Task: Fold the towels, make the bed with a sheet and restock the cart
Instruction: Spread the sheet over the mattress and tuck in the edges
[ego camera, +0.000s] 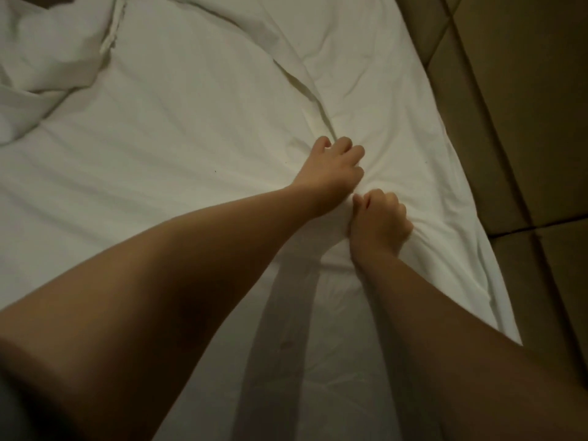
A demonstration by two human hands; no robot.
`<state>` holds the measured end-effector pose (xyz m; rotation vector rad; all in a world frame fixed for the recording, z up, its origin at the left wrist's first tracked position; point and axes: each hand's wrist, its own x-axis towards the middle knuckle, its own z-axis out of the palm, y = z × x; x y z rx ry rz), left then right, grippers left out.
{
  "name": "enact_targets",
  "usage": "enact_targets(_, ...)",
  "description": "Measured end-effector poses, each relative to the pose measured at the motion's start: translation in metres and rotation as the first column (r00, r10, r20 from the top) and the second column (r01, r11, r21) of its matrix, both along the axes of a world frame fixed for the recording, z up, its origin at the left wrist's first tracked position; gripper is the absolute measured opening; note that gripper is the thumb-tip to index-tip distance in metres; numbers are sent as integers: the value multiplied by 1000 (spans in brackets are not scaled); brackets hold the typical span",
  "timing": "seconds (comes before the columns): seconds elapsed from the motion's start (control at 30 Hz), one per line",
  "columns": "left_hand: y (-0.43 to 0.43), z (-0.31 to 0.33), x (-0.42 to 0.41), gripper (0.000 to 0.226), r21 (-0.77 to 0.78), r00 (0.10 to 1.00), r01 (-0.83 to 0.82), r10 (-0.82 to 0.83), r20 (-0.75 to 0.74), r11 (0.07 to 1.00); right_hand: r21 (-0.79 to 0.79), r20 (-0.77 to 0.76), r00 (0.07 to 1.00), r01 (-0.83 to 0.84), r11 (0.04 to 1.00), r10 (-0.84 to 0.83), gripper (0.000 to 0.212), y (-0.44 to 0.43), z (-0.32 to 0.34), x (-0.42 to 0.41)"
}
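Grip full: your left hand (331,167), right hand (378,221) clench bunched sheet (191,154); ridge (305,87) runs beyond left hand; right hand nearer bed (496,281) right edge.

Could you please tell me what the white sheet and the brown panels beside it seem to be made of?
The sheet looks like woven cotton or cotton blend, matte with faint stripes; it gathers into creases where the left hand and right hand grip it. The brown panels look like padded upholstery, perhaps leatherette, with recessed seams and smooth faces; dim light leaves this open.
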<state>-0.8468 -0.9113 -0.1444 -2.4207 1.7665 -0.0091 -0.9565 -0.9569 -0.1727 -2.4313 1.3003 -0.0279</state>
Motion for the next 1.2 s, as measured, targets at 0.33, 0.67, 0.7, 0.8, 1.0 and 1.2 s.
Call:
enact_targets(0.33,-32,35,86,24,198,993,36,-57,102,979,-45,97,995,22,999,-18,26,7,-23,-2)
enact_targets(0.67,-37,28,113,20,156,981,151,-168,99,976,-231,183,983,36,972,7,30,10,-39,-3)
enact_targets(0.7,-40,32,116,21,181,977,174,-192,89,968,-237,195,981,42,971,5,29,11,-40,-3)
enact_targets(0.8,-44,44,130,26,317,978,204,-209,-17,926,-273,206,979,54,961,4,28,10,-44,-3)
enact_targets(1.0,-40,48,145,28,416,990,132,-144,-3,900,-329,227,974,66,942,11,26,10,-50,-3)
enact_targets(1.2,-33,28,149,16,191,983,117,-141,121,975,-372,250,968,85,924,11,28,10,-55,-4)
